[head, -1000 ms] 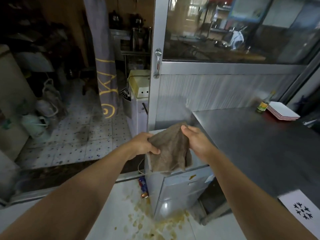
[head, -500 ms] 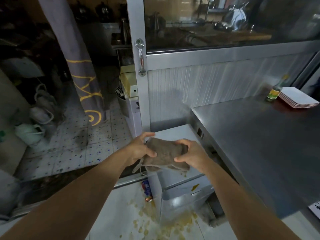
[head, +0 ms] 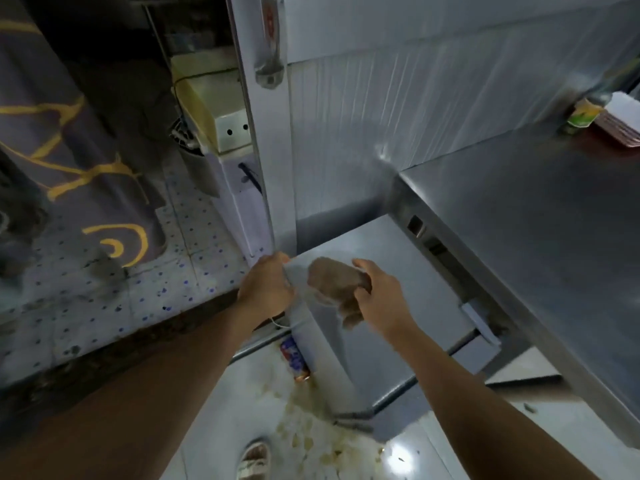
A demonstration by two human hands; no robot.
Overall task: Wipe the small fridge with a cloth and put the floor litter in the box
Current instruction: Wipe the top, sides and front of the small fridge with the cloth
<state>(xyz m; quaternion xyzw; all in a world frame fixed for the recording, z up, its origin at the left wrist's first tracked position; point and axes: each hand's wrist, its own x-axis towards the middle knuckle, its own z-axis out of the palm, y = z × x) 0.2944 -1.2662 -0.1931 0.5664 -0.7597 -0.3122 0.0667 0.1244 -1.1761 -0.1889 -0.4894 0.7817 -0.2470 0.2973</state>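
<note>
Now left hand (head: 266,289) (off cloth (head: 334,285)) grips fridge (head: 374,327) edge.

- The right hand (head: 375,299) grips a bunched brown cloth (head: 337,287) over the top of the small fridge (head: 349,244).
- The left hand (head: 266,289) holds the fridge's left top edge.
- A crushed can (head: 294,356) lies on the stained floor (head: 311,441) beside the fridge.
- A steel counter (head: 536,220) stands just right of the fridge.

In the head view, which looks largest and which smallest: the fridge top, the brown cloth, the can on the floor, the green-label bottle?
1. fridge top, clearly largest
2. brown cloth, bunched in the right hand
3. and 4. can and green-label bottle look alike; the bottle is farther away and blurred, so I do not rank them.
</note>
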